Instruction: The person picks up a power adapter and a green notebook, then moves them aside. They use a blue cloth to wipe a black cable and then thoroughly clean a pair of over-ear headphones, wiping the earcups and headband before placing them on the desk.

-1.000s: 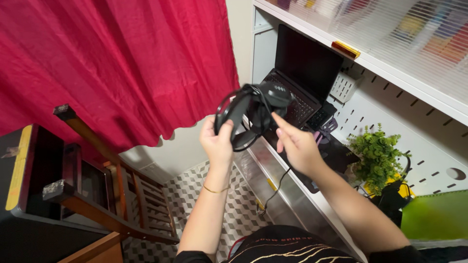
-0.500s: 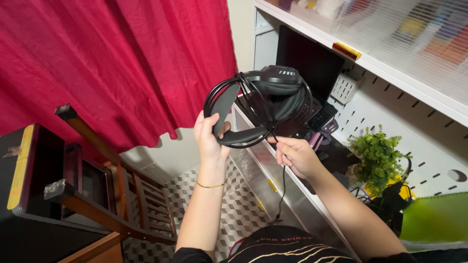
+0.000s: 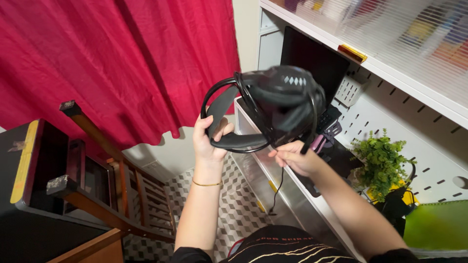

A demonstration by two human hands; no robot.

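Note:
A black over-ear headset [image 3: 278,104] is held up in front of me at chest height. My left hand [image 3: 208,139] grips its padded headband at the lower left. My right hand [image 3: 292,158] pinches the headset's lower edge, where the black cable [image 3: 277,187] leaves it and hangs down towards the floor. The ear cups face up and to the right and cover part of a black laptop [image 3: 317,63] behind them.
A white desk [image 3: 292,195] with a pegboard back runs along the right, with a shelf [image 3: 390,63] above it. On the desk stand a small green plant [image 3: 380,156] and dark items. A red curtain [image 3: 112,63] hangs at left, above a wooden chair [image 3: 122,195].
The headset has been raised and turned, so its ear cups now face up and right. My right hand shifted from its side to its lower edge by the cable.

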